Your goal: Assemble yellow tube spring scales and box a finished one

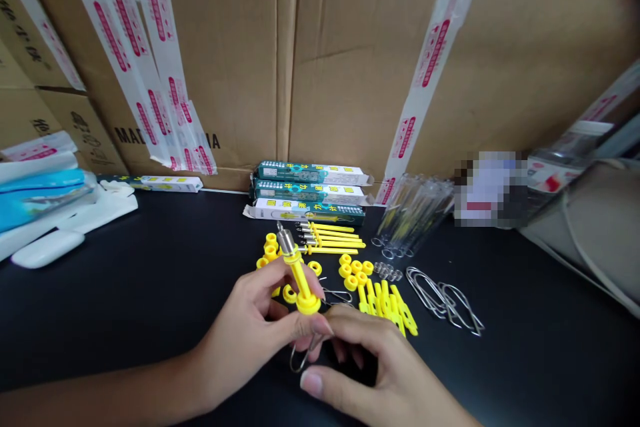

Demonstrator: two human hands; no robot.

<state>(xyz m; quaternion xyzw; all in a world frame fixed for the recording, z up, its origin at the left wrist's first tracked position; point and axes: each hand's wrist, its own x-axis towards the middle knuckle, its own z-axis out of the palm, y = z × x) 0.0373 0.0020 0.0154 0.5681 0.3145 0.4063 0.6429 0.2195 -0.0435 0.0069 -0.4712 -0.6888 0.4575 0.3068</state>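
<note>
My left hand (255,333) pinches a yellow plastic rod with a metal tip (296,270), held upright over the black table. A wire hook (303,355) hangs from the rod's lower end between both hands. My right hand (380,373) is curled with its fingertips at the rod's base and the hook. Behind lie several finished yellow rods (333,239), yellow rings (353,268), yellow clips (387,300), small springs (387,271) and wire hooks (445,293).
Stacked green and white boxes (310,192) and clear plastic tubes (410,217) sit at the back of the black table (150,280). Large taped cardboard boxes (310,47) form a wall behind. White and blue packets (45,200) lie at the left.
</note>
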